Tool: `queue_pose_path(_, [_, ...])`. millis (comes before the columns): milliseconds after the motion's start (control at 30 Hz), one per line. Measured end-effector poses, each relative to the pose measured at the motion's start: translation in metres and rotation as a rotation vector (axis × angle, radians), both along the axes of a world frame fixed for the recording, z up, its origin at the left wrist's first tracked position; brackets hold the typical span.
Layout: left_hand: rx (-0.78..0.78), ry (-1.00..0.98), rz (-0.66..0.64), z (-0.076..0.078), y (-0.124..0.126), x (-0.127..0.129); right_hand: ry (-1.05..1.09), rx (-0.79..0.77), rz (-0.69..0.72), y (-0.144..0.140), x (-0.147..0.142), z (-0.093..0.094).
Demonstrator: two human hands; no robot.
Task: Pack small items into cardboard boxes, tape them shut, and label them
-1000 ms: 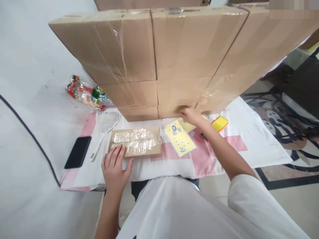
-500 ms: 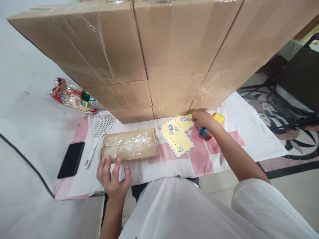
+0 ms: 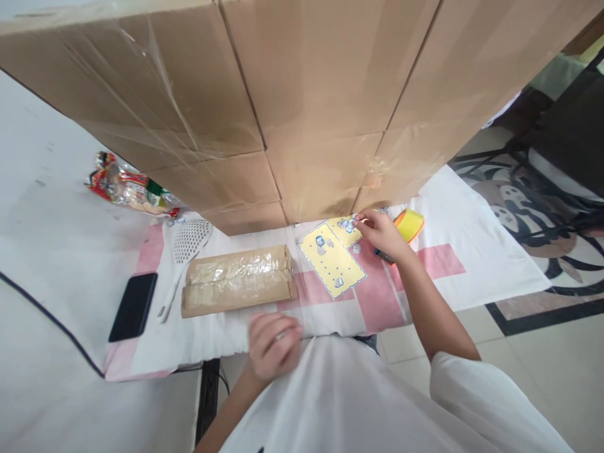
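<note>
My left hand [image 3: 274,345] is in front of the table's front edge, close to my shirt. Its fingers curl in, slightly blurred, with nothing seen in them. Just beyond it lies a small taped cardboard box [image 3: 238,280], apart from the hand. My right hand [image 3: 381,234] reaches to the foot of the big boxes, thumb and fingertips pinched together over a yellow printed patch [image 3: 346,229] of the tablecloth. Whatever sits in that pinch is too small to make out. Beside this hand rests a roll of yellow tape [image 3: 409,224] on an orange and blue dispenser, partly hidden by the wrist.
A tall stack of taped cardboard boxes [image 3: 321,82] fills the back. On the left are a black phone [image 3: 134,306], a white slotted skimmer [image 3: 189,245] and a red-and-clear food packet [image 3: 134,189] by the wall. A dark chair [image 3: 570,132] stands at the right.
My left hand has left the small box's near edge, moved right toward my body, and its fingers have curled. My right hand stays at the patch, turned a little. The view has shifted slightly.
</note>
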State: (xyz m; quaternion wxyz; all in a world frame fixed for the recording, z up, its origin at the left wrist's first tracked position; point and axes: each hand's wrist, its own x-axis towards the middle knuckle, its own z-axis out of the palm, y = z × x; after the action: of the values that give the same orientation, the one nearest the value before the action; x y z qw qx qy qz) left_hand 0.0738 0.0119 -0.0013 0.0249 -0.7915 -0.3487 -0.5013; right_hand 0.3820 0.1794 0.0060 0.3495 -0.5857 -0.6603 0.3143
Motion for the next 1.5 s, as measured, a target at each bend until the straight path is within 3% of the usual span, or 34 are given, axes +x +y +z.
queue_pose_path(67, [-0.268,-0.142,-0.211,-0.006,0.012,0.039,0.137,-0.018,0.024,-0.012,-0.011,0.001])
queue_pose_path(100, [-0.467,-0.248,-0.232,-0.010,0.020,0.059,0.206,-0.032,0.039,-0.017,-0.016,0.001])
queue_pose_path(200, [-1.009,-0.643,-0.160,-0.021,0.050,0.107,0.368,-0.052,0.073,-0.032,-0.030,-0.002])
queue_pose_path(300, [-1.222,-0.876,-0.126,-0.025,0.079,0.128,0.460,-0.048,0.071,-0.042,-0.039,-0.009])
queue_pose_path(400, [-1.204,-0.940,-0.131,-0.025,0.095,0.129,0.501,-0.037,0.020,-0.046,-0.040,-0.017])
queue_pose_path(533, [-1.151,-0.980,-0.104,-0.025,0.099,0.124,0.447,-0.047,-0.073,-0.038,-0.032,-0.024])
queue_pose_path(733, [-1.134,-0.978,-0.089,-0.024,0.095,0.122,-0.305,-0.190,-0.139,-0.010,-0.020,-0.030])
queue_pose_path(967, [-1.109,-0.898,-0.083,-0.021,0.084,0.121,-0.591,-0.297,-0.320,0.003,-0.031,-0.048])
queue_pose_path(1100, [-1.076,-0.848,-0.042,-0.022,0.081,0.119,-0.559,-0.199,-0.334,-0.007,-0.029,-0.038])
queue_pose_path(1300, [-0.964,-0.601,0.082,-0.024,0.079,0.112,0.108,0.216,0.051,-0.058,-0.034,-0.011])
queue_pose_path(1500, [-0.874,-0.493,0.071,-0.020,0.074,0.110,0.113,0.401,0.031,-0.082,-0.042,-0.014])
